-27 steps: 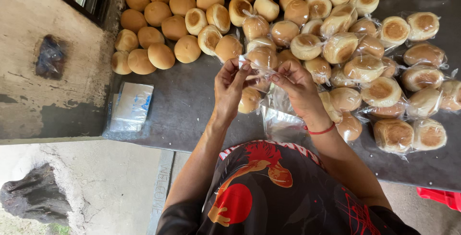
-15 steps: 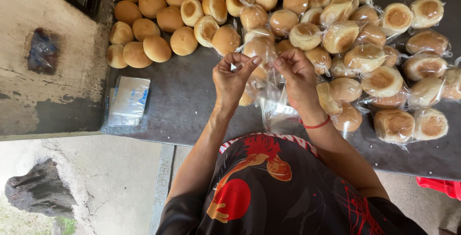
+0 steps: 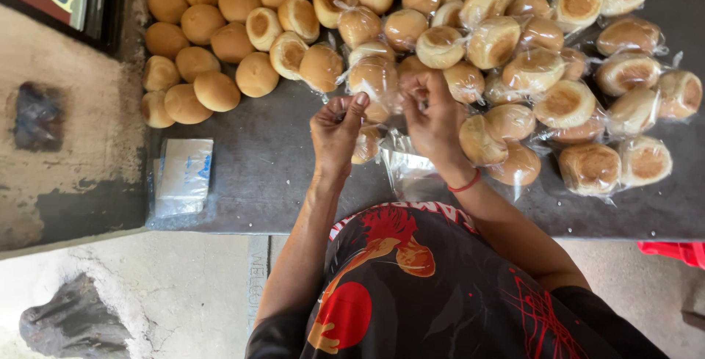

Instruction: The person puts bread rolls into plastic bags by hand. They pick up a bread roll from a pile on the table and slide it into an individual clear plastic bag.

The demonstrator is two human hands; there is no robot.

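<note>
My left hand [image 3: 334, 130] and my right hand [image 3: 429, 113] are raised close together over the dark table [image 3: 264, 161], fingers pinched on a thin clear plastic bag [image 3: 382, 102]. The bag is hard to make out between them. Behind my fingers lie wrapped buns [image 3: 373, 74]. More clear plastic [image 3: 415, 172] lies flat on the table under my right wrist, which wears a red band [image 3: 465, 183].
Unwrapped round golden buns [image 3: 213, 40] are heaped at the table's upper left. Buns in clear wrappers [image 3: 587, 102] cover the right half. A small stack of flat plastic bags [image 3: 183, 175] lies at the table's left front edge. Concrete floor lies below.
Both hands stay together at the same spot, working the bag with the fingertips. The view has shifted slightly.
</note>
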